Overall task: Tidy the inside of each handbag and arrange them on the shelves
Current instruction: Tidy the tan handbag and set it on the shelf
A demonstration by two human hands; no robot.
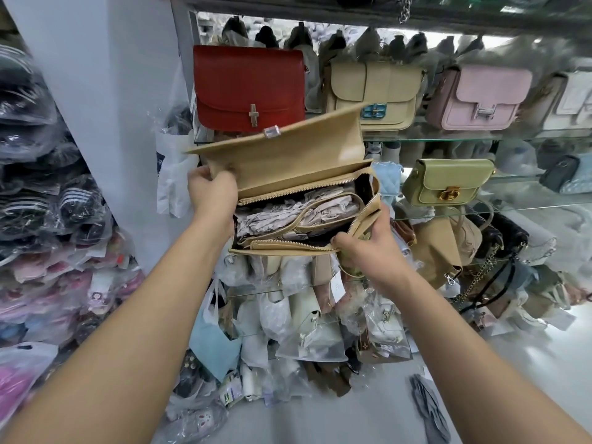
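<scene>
I hold a tan handbag (pixel 288 161) in front of the shelves, its flap lifted and its zip open. Crumpled stuffing paper (pixel 298 209) and a folded tan strap fill the inside. My left hand (pixel 213 195) grips the bag's left side just under the flap. My right hand (pixel 365 248) pinches the near right corner by the zip edge. On the glass shelf (pixel 448 137) behind stand a red handbag (pixel 250 88), a beige handbag (pixel 374 94) and a pink handbag (pixel 480 97). A green handbag (pixel 448 182) sits one shelf lower.
Wrapped bags in plastic lie heaped under the held bag (pixel 304 315) and down to the floor. Stacks of bagged goods (pixel 41 187) fill the left side beside a white pillar (pixel 105 91). A brown bag and black chain bags (pixel 474 251) crowd the lower right shelf. A grey cloth (pixel 429 408) lies on the floor.
</scene>
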